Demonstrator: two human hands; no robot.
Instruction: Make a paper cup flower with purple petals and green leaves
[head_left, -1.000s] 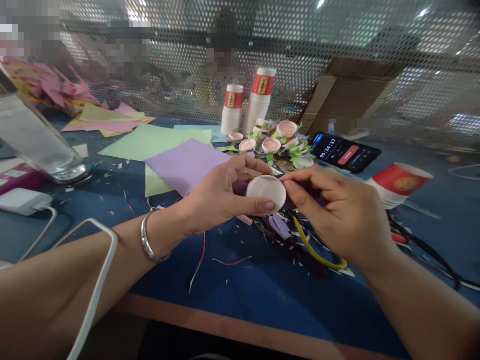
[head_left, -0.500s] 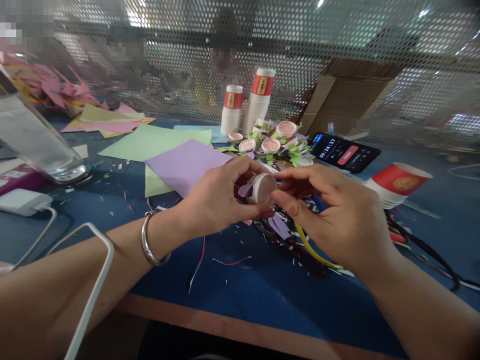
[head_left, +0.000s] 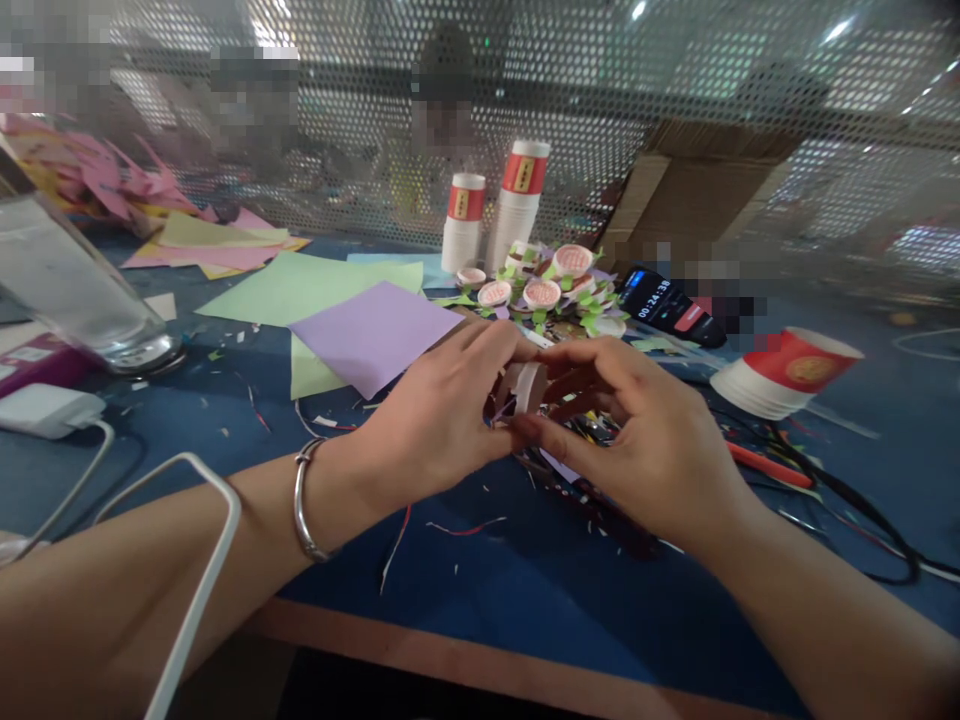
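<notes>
Head view: two hands meet around a small white disc (head_left: 531,388) above the blue table (head_left: 480,570)!
The left hand (head_left: 439,410) has it pinched between thumb and fingers; the right hand (head_left: 645,440) curls in from the other side, its hold on it impossible to tell. Beyond, a purple sheet (head_left: 375,335) left, a red-and-white cup (head_left: 787,370) right, then a leafy-green-trimmed heap (head_left: 544,290), two cup stacks (head_left: 461,240) and the perforated screen (head_left: 360,120).
</notes>
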